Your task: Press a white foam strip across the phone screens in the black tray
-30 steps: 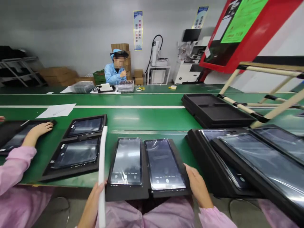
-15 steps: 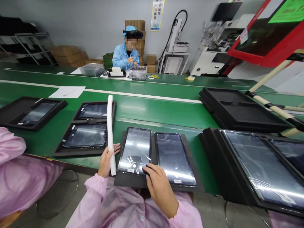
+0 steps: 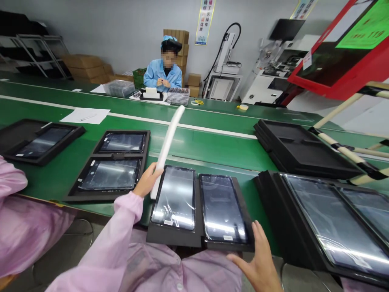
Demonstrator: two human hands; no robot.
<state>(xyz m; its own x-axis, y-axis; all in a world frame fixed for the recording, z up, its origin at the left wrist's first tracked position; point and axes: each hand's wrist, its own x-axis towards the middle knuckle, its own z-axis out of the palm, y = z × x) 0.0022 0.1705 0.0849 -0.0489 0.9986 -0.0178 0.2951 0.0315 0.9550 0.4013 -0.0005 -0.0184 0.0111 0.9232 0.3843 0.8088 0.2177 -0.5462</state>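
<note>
My left hand [image 3: 147, 180] is closed around a long, slightly bent white strip [image 3: 169, 140], tilted with its top leaning right. What the strip is made of I cannot tell. Its lower end reaches the left edge of a black foam tray [image 3: 174, 238]. Two tablets lie in this tray, side by side: a left tablet [image 3: 176, 196] and a right tablet [image 3: 223, 207], both with glossy dark screens and small white labels. By the tray's lower right corner my right hand [image 3: 258, 257] is open, thumb and fingers apart, at or very close to the edge.
Left of me lies another black tray [image 3: 71, 194] with two tablets; farther left, one more [image 3: 41, 159] holds a tablet. To the right are stacked trays with tablets [image 3: 269, 215] and, behind, other trays [image 3: 310, 148]. Across the green bench [image 3: 209, 144] sits a co-worker [image 3: 164, 73].
My left hand has moved up and right, tilting the white strip rightward. My right hand has left the left tablet's lower corner for the tray's lower right corner, its fingers now spread.
</note>
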